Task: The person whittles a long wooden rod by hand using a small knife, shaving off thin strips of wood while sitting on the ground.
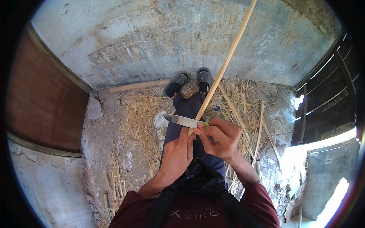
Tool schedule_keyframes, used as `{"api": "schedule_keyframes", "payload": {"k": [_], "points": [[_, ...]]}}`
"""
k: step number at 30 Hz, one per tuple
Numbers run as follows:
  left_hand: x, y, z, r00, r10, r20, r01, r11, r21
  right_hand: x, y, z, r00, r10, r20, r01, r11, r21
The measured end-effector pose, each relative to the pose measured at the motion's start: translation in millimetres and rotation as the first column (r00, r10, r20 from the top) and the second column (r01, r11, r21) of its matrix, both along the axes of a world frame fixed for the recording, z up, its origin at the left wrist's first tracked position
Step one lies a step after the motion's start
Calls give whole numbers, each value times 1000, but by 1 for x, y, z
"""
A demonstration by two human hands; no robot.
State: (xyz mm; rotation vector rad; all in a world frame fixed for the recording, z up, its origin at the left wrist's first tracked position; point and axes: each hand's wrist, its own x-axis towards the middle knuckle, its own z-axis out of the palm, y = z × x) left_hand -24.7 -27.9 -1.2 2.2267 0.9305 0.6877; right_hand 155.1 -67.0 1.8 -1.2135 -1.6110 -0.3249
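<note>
A long pale bamboo strip (pixel 226 62) runs from my hands up and away to the top of the view. My left hand (pixel 176 155) grips its near end. My right hand (pixel 220 138) is closed on the green handle of a knife (pixel 180 120), whose steel blade points left and lies across the strip right at my left fingertips. Both hands hover over my lap, above my dark trousers.
My feet in grey slippers (pixel 190 81) rest by the concrete wall (pixel 171 41). Dry shavings and several split bamboo strips (pixel 258 129) litter the floor. A thick bamboo pole (pixel 138 86) lies along the wall's base. A wooden panel (pixel 42 102) stands left.
</note>
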Motion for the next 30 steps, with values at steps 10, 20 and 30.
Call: {"api": "schedule_keyframes", "payload": {"k": [10, 20, 30], "points": [[-5, 0, -6, 999, -34, 26, 34, 999, 16, 12, 4, -3, 991, -132, 29, 129, 988, 86], [-24, -12, -14, 994, -33, -103, 27, 998, -57, 64, 23, 11, 981, -149, -128, 166, 977, 131], [-33, -19, -27, 985, -50, -165, 39, 997, -70, 121, 50, 15, 937, -255, -238, 293, 946, 141]]}}
